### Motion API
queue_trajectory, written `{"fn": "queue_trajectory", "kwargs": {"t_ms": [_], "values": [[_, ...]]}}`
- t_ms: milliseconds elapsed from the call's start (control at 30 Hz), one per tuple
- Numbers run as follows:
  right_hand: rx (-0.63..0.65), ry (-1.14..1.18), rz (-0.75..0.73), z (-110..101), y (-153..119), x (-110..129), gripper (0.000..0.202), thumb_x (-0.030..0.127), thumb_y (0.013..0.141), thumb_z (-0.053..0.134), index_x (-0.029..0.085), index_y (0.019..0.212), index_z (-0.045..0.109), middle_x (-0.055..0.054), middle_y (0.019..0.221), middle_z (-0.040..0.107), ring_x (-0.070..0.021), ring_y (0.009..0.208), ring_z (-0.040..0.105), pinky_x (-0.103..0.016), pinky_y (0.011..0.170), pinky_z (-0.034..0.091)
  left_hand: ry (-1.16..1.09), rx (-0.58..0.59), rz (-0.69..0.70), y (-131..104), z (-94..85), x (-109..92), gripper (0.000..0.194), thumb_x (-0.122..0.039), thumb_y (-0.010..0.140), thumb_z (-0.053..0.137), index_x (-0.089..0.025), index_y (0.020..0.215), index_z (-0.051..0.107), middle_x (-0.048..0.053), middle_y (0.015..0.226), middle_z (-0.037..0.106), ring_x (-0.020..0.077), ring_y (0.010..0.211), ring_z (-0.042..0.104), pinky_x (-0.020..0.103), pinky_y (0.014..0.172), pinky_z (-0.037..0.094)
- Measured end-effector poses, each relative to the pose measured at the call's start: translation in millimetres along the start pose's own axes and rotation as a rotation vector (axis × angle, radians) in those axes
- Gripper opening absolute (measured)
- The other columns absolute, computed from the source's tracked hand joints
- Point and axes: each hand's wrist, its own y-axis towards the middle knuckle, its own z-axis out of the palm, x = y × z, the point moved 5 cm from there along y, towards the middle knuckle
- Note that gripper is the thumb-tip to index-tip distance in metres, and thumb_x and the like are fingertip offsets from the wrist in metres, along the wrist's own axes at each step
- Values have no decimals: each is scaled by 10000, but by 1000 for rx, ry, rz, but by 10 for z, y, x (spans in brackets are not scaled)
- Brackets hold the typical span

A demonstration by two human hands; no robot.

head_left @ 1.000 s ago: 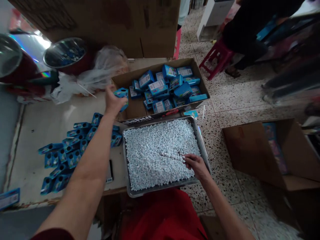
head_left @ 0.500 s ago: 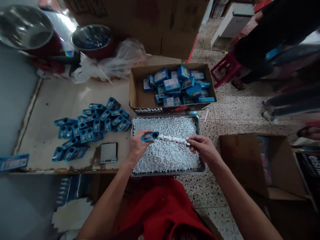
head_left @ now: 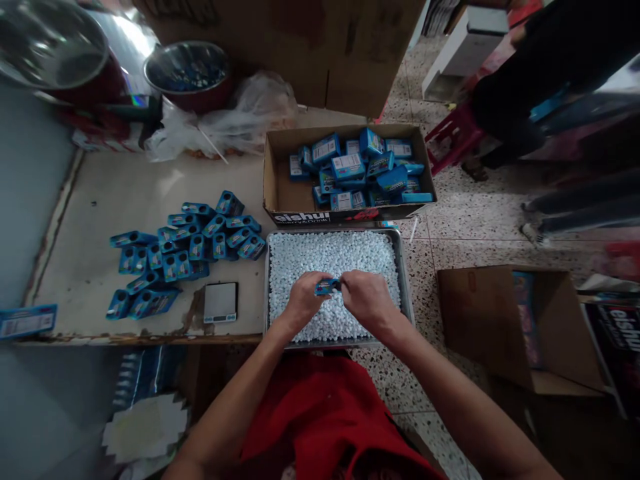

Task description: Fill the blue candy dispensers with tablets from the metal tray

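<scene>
My left hand (head_left: 305,298) is closed around a small blue printed box (head_left: 326,287), held over a metal tray (head_left: 407,293). My right hand (head_left: 367,298) meets the right end of this box, fingers pressed together; whatever they hold is hidden. Below both hands, small white pellets (head_left: 330,250) fill the tray. On the table to the left lies a group of similar blue boxes (head_left: 177,265), many showing dark round holes on their faces. A small flat scale (head_left: 221,302) sits between them and the tray.
Behind the tray stands a cardboard box (head_left: 280,190) with jumbled blue boxes inside. Metal bowls (head_left: 190,73) and a plastic bag (head_left: 265,100) are at the back left. An open carton (head_left: 480,320) lies at right. Another person's dark-clothed legs (head_left: 520,113) show near a red stool (head_left: 453,137).
My right hand has moved left to the blue box, and the row of white pellets that stretched between my hands is out of sight. My left hand has shifted slightly right.
</scene>
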Motion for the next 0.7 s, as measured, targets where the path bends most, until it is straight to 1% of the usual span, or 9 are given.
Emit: {"fn": "queue_trajectory", "kwargs": {"t_ms": [67, 133, 233, 333, 400, 433, 500, 600, 700], "values": [[-41, 59, -40, -65, -73, 7, 253, 136, 902, 526, 160, 892, 778, -118, 858, 776, -227, 748, 708, -324, 678, 483, -51, 10, -50, 13, -21, 36, 411, -26, 688, 791, -212, 1048, 721, 51, 1081, 757, 244, 1040, 691, 380, 953, 526], [-142, 237, -19, -202, -238, -271, 243, 204, 926, 544, 195, 949, 785, -89, 931, 786, -226, 829, 721, -329, 748, 512, -112, -5, -116, 12, -118, 112, 418, -38, 687, 792, -216, 1059, 719, 42, 1108, 752, 236, 1066, 688, 376, 977, 519], [-261, 466, 263, -233, -607, -1213, 247, 379, 905, 623, 233, 998, 800, -53, 885, 786, -216, 758, 715, -320, 707, 523, -198, -75, -262, -30, -358, 308, 415, -90, 683, 805, -216, 1068, 717, 33, 1098, 754, 227, 1031, 702, 360, 951, 537], [-305, 493, 607, 93, -965, -2206, 323, 465, 787, 685, 197, 914, 814, -39, 600, 703, -221, 538, 644, -332, 576, 483, -231, -175, -409, -142, -613, 544, 428, -203, 677, 837, -219, 1087, 717, 32, 1029, 762, 224, 926, 718, 358, 878, 570], [-348, 566, 690, 412, -1026, -2562, 318, 487, 711, 720, 201, 823, 802, -36, 555, 679, -227, 517, 625, -336, 549, 468, -225, -244, -476, -253, -742, 677, 452, -286, 665, 859, -218, 1088, 716, 39, 1001, 764, 229, 888, 722, 368, 853, 584], [-358, 636, 694, 582, -978, -2619, 310, 496, 683, 731, 210, 786, 792, -32, 546, 671, -223, 508, 611, -333, 535, 457, -225, -273, -500, -315, -783, 729, 471, -326, 657, 867, -214, 1088, 715, 44, 996, 766, 235, 879, 724, 377, 845, 590], [-338, 806, 652, 911, -736, -2510, 297, 512, 666, 741, 229, 750, 776, -18, 529, 653, -209, 489, 575, -325, 513, 431, -226, -310, -545, -435, -809, 803, 514, -396, 644, 873, -204, 1092, 709, 54, 984, 767, 251, 868, 728, 403, 834, 601], [-254, 967, 554, 1303, -195, -2015, 262, 512, 693, 741, 256, 737, 774, -4, 514, 636, -200, 504, 554, -321, 531, 428, -236, -318, -603, -556, -729, 837, 555, -459, 644, 863, -195, 1106, 701, 59, 948, 767, 270, 853, 730, 435, 826, 604], [-175, 1070, 490, 1564, 233, -1551, 209, 485, 713, 740, 278, 690, 752, 21, 516, 633, -181, 511, 555, -307, 548, 448, -277, -277, -626, -552, -583, 783, 568, -469, 653, 852, -195, 1124, 693, 63, 959, 772, 267, 853, 734, 422, 828, 597]]}}
